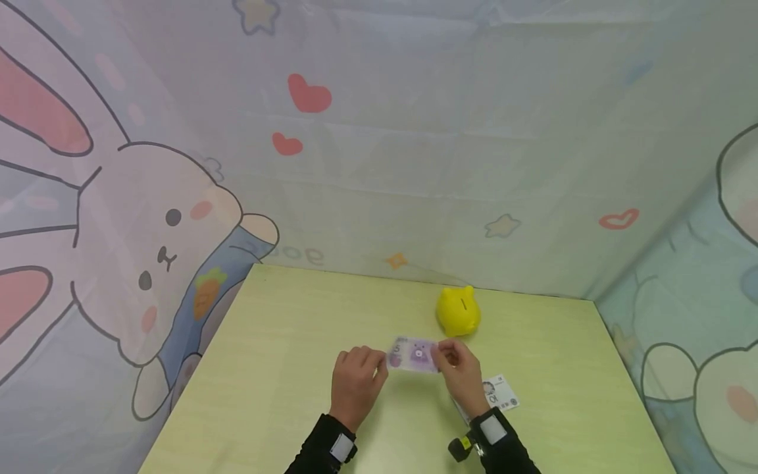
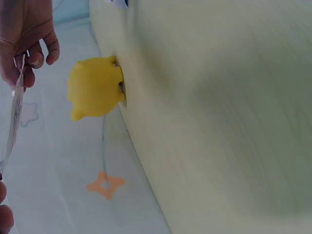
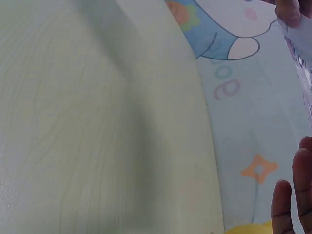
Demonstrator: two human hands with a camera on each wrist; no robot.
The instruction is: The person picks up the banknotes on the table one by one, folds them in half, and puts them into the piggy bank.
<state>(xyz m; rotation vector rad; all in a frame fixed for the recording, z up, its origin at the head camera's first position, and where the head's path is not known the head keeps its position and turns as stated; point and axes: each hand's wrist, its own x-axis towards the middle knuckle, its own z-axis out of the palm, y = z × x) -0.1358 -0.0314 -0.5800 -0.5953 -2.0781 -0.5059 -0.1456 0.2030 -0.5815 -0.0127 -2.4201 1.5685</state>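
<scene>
Our left hand [image 1: 357,387] and right hand [image 1: 462,376] pinch the purple note [image 1: 408,355] by its left and right ends, above the tabletop [image 1: 266,329], nearer us than the yellow piggy bank [image 1: 458,313]. We should tension evenly, light grip, no creases.

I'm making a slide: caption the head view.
Left hand and right hand hold a purple banknote near a yellow piggy bank.

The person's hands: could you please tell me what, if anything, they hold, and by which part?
A purple banknote, held by opposite ends: the left hand pinches one, the right hand the other.
</scene>
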